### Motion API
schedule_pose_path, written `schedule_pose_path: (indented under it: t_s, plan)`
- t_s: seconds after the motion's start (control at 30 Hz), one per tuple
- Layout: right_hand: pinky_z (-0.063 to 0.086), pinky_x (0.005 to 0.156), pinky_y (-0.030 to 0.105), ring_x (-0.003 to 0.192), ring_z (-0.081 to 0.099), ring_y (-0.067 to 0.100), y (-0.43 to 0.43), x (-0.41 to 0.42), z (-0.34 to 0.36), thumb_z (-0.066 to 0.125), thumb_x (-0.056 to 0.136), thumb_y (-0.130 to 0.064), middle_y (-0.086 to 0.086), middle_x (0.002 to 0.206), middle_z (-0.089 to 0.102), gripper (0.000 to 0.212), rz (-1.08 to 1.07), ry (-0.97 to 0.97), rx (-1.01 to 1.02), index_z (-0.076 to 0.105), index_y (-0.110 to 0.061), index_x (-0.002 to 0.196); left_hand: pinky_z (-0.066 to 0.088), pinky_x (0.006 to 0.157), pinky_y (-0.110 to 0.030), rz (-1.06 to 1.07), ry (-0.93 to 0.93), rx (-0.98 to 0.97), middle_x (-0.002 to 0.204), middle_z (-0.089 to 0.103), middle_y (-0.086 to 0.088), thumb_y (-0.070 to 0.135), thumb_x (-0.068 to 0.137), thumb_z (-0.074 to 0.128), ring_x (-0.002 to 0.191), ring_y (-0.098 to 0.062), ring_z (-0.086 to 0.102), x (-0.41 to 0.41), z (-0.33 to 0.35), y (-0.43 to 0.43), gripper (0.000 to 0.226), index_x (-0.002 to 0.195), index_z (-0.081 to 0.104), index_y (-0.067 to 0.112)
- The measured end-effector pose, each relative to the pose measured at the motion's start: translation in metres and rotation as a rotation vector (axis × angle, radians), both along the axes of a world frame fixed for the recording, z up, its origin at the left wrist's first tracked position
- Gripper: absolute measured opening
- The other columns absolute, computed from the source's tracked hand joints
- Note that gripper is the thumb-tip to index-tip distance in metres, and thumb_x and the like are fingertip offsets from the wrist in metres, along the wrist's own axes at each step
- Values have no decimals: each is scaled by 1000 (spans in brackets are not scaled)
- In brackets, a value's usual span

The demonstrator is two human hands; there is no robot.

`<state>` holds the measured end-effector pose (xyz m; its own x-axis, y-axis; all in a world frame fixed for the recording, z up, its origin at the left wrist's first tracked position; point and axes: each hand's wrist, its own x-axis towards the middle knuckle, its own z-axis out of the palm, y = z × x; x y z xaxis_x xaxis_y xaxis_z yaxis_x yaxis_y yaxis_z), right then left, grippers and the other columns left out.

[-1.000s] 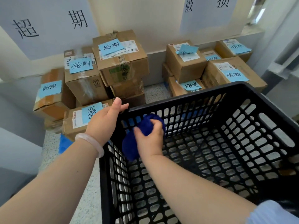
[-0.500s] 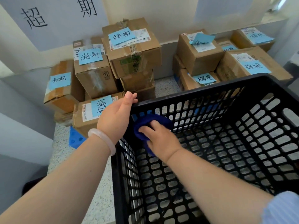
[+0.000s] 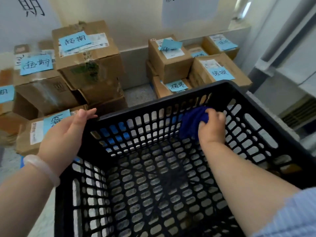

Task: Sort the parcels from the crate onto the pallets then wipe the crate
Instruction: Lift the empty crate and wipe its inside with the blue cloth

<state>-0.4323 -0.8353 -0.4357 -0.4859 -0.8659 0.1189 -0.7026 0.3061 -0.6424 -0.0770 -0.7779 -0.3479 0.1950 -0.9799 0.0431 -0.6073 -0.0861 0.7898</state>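
The crate [image 3: 171,100] holds no parcels (the boxes [image 3: 89,62] stand stacked beyond it), so the job is likely at the wiping. The right hand [image 3: 212,127] bunches a blue cloth [image 3: 191,122] against the inside of the far wall, near its right corner. That wall's length runs leftward to the left hand [image 3: 63,139], which braces the far-left corner, thumb on the rim; its other fingers are hidden.
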Motion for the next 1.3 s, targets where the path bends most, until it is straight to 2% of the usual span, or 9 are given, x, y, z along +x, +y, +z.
schedule_pose_path:
  t_s: [0.13,0.2,0.3,0.43,0.7,0.9,1.13,1.2,1.3]
  plan:
    - [41,106,43,134,43,33,-12,8,1,54,98,-43,9,156,29,55,-454,-801,-64,37,-30,149,31,115,-47,-9,30,-16,127,64,16,97,73,20,129,-12,50,-3,-6,-2,74,116,64,56]
    - [38,109,54,139,37,34,-18,17,-3,52,93,-57,2,160,24,66,-437,-1019,-54,25,-42,152,32,114,-46,-51,4,-35,127,64,13,94,76,19,128,-14,51,-8,-4,-3,62,109,62,64]
    - [37,108,58,137,39,35,-28,30,-12,52,96,-51,4,158,29,65,-476,-1206,-87,21,-44,152,33,106,-35,-95,-73,-73,125,63,12,94,75,15,123,-9,50,-17,3,-4,64,107,60,61]
    - [42,105,50,128,47,36,-30,47,-20,59,95,-38,11,149,41,67,-519,-1200,-89,26,-33,153,30,98,-29,-127,-166,-70,121,55,16,88,77,11,117,-2,43,-18,7,-5,78,124,58,45]
    - [47,100,55,116,55,34,11,146,-27,54,92,-26,9,137,51,56,-544,-1370,2,39,-31,146,34,104,-37,-140,-215,-55,132,60,8,77,85,14,129,-16,48,-16,5,-8,77,134,58,38]
    - [56,61,37,101,53,33,46,213,-26,49,98,-11,12,125,43,42,-502,-1582,175,42,-23,138,40,100,-43,-150,-280,-32,125,63,7,82,84,6,122,-18,51,-16,7,-6,83,137,55,41]
    - [53,94,49,100,63,30,69,278,-29,57,88,-14,5,103,54,31,-78,-1411,513,49,-17,119,34,96,-32,-141,-275,-19,127,57,13,71,89,9,124,-12,48,-16,9,-2,73,139,52,39]
    - [53,95,48,105,63,31,65,273,-33,60,86,-16,5,105,54,20,-5,-1311,559,46,-25,98,33,93,-30,-137,-264,-20,126,57,13,68,91,11,123,-10,47,-15,10,-1,69,139,52,40]
    - [56,90,48,93,58,27,61,256,-41,69,86,-18,3,99,50,35,-40,-1333,561,44,-22,110,33,93,-30,-135,-254,-13,127,59,12,69,90,11,123,-10,48,-13,9,0,70,138,53,39]
